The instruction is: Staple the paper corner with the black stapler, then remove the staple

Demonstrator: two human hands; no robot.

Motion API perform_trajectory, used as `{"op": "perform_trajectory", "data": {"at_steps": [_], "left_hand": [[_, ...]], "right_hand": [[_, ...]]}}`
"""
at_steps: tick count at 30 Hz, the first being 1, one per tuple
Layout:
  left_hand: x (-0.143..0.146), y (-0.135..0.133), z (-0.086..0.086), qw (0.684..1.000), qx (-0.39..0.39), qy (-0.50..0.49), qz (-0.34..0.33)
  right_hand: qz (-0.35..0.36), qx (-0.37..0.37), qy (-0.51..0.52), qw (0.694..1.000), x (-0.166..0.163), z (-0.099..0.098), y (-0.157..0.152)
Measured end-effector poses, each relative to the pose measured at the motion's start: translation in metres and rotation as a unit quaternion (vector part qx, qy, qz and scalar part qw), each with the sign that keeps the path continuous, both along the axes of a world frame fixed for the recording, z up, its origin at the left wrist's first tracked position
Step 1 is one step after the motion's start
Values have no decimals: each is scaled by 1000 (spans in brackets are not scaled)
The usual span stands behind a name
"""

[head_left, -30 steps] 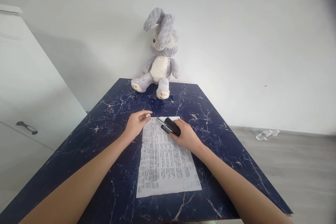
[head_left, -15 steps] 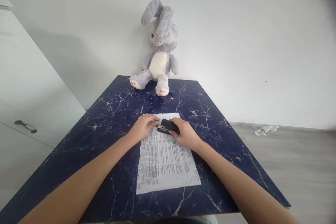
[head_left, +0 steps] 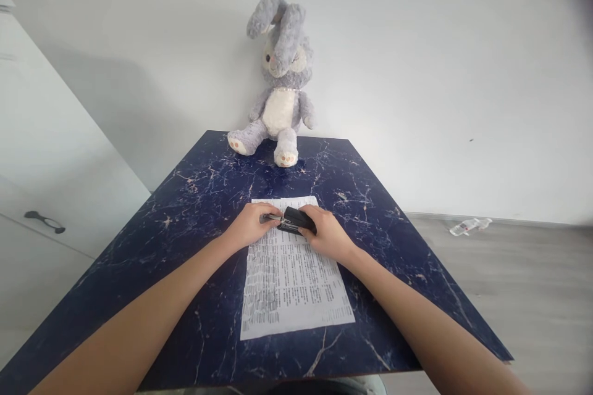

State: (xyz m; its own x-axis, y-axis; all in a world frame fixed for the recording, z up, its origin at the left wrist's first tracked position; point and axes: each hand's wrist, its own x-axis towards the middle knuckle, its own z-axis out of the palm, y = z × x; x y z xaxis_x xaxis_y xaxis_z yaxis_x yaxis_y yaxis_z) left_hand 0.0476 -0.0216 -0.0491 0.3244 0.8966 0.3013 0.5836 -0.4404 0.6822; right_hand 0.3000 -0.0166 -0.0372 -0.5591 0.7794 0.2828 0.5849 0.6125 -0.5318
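A printed sheet of paper (head_left: 291, 284) lies in the middle of the dark blue marbled table (head_left: 194, 197). Over the sheet's far end, my right hand (head_left: 327, 236) grips a black stapler (head_left: 299, 220). My left hand (head_left: 252, 227) is closed in a pinch at the stapler's metal front end, fingers pressed against it. Both hands meet above the paper's top part. What the left fingertips pinch is too small to make out.
A grey and white plush rabbit (head_left: 278, 86) sits at the table's far edge against the white wall. A white cabinet (head_left: 50, 154) with a dark handle stands to the left. A plastic bottle (head_left: 467, 226) lies on the grey floor at the right.
My left hand moved in from beside the paper to the stapler's front end. The stapler came down closer to the sheet. The view shifted slightly.
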Motion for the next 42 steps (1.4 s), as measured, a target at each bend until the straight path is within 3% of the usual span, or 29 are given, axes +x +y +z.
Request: {"op": "perform_trajectory", "data": {"at_steps": [10,19,28,30,33,37,40,42], "left_hand": [[-4,-1,5,1000,7,6,-28],[-29,5,12,974,-142,-121,-131],[1,-8,14,973,-64,-155,-161],[0,-7,16,976,-33,-164,-135],[-10,-2,19,972,32,-229,-46],[-21,5,15,953,64,-288,76],[-24,8,9,949,45,-294,102],[-24,9,6,946,33,-306,100]], "right_hand": [[-1,1,16,1000,1,1,1],[61,-43,85,994,20,15,13],[172,-46,142,974,1,17,-10],[142,-45,151,977,-5,18,-13],[99,-39,147,983,-17,18,-17],[125,-31,87,988,-34,13,-20],[106,-36,56,992,-24,12,-21],[86,-41,37,995,2,12,-22]]}}
